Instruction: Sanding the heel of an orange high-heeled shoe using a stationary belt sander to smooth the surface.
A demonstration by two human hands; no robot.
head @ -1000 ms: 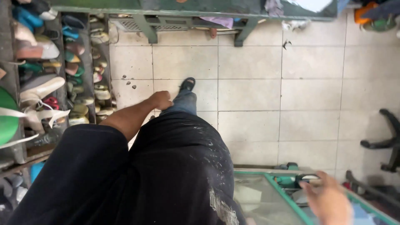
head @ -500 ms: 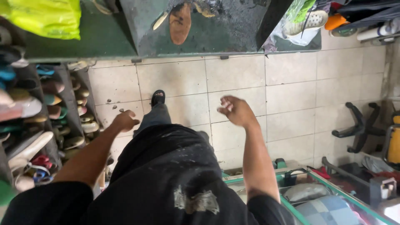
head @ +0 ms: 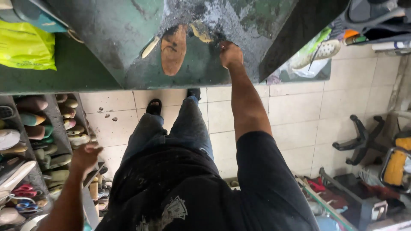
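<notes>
Right hand (head: 230, 54) extended onto green workbench (head: 128, 55), fingers bunched on dark scrap at worn patch; actual grip cannot tell. Brown insole (head: 173, 49) lies flat just left of my fingers, apart, untouched; pickup judged not begun. Left hand (head: 85, 156) loosely curled, empty, beside shoe rack (head: 47, 141).

Shoe rack (head: 47, 141) crowding left, green workbench (head: 128, 64) ahead, tiled floor (head: 299, 124) open right

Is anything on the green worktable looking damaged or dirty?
Yes. The green worktable has worn paint and a grey-black smeared patch around the brown insole, where the right hand reaches. On the floor tiles, small dark bits lie scattered near the shoe shelves.
</notes>
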